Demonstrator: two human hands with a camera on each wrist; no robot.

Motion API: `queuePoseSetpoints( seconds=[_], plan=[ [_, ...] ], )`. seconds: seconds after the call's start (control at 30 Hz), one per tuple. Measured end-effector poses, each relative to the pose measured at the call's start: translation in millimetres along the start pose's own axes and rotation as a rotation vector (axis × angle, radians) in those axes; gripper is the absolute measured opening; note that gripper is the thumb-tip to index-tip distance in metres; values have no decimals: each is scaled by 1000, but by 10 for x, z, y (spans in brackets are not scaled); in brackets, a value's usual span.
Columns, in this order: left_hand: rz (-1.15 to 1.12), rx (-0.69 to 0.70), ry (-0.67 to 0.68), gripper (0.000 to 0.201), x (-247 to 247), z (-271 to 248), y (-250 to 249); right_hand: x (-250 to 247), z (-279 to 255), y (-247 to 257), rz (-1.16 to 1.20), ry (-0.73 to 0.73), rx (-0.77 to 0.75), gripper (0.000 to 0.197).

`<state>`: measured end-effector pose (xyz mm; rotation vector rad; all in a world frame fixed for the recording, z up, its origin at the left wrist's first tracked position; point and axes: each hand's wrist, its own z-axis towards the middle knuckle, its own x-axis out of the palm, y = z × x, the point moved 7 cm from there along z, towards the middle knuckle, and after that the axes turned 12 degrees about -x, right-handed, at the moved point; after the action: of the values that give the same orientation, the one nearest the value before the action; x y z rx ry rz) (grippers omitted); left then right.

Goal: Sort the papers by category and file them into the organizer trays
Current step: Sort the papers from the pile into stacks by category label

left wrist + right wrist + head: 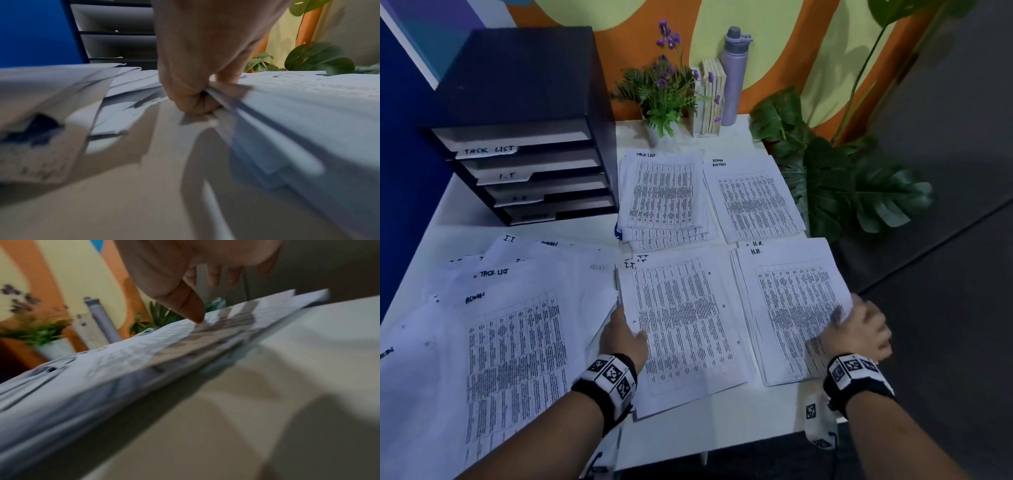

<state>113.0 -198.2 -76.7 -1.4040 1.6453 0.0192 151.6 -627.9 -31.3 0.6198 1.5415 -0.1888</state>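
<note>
The left hand (625, 337) pinches the left edge of the I.T. pile (681, 322), thumb on top and fingers curled under the sheets, as the left wrist view shows (191, 91). The right hand (861, 330) is at the right edge of the H.R. pile (791, 308). Its thumb (189, 308) presses down on the top sheet. The other fingers reach past the edge, and I cannot tell if they curl under the paper.

Both piles lie side by side near the front edge of the white table (722, 438). The H.R. pile sits at the right edge. Behind them lie the task list pile (664, 195) and the admin pile (753, 202).

A big loose heap of mixed papers (500, 335) covers the front left part of the table.

The black organizer (524, 137) stands at the back left corner. Its four trays have labels, and the top ones read TASK LIST, I.T. and H.R.

At the back edge stand a flower pot (664, 99), some books (710, 99) and a purple bottle (734, 75). A big leafy plant (835, 178) stands beside the right edge.
</note>
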Motion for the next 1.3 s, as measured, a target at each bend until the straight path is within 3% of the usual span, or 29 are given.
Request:
queuePoseSetpoints(
  seconds=[0.1,0.23,0.33,0.43,0.5,0.6,0.7,0.77,0.87,0.97,1.1,1.2,1.3],
  plan=[
    [63,60,39,88,9,-65,-94,177,-52,375,-5,111,-242,59],
    [30,110,186,93,43,-167,-163,409,-174,700,-23,286,-383,48],
    [46,191,182,84,-136,-254,-222,394,-252,899,47,208,-401,42],
    [-35,234,97,73,-491,-265,-209,324,-384,1292,128,136,-531,34],
    [-60,182,-4,69,-797,-148,-41,369,-517,1625,182,184,-655,32],
    [-34,0,-141,69,-1271,183,449,480,-831,2127,351,349,-775,31],
    [112,-199,-268,75,-1742,440,1010,599,-1259,2624,464,509,-853,25],
    [248,-309,-285,83,-1950,524,1343,703,-1559,2906,494,592,-901,22],
    [340,-365,-252,106,-2055,553,1639,902,-1932,3205,498,706,-894,22],
    [343,-305,-205,120,-2005,512,1712,1051,-2188,3408,430,737,-914,26],
    [250,-184,-131,106,-1889,441,1704,1297,-2245,3370,470,774,-686,51],
    [197,-172,-141,81,-1972,467,1771,1332,-2150,3306,460,669,-610,13],
    [209,-172,-161,67,-2085,549,1822,1313,-1974,3220,467,588,-560,27]
  ],
)
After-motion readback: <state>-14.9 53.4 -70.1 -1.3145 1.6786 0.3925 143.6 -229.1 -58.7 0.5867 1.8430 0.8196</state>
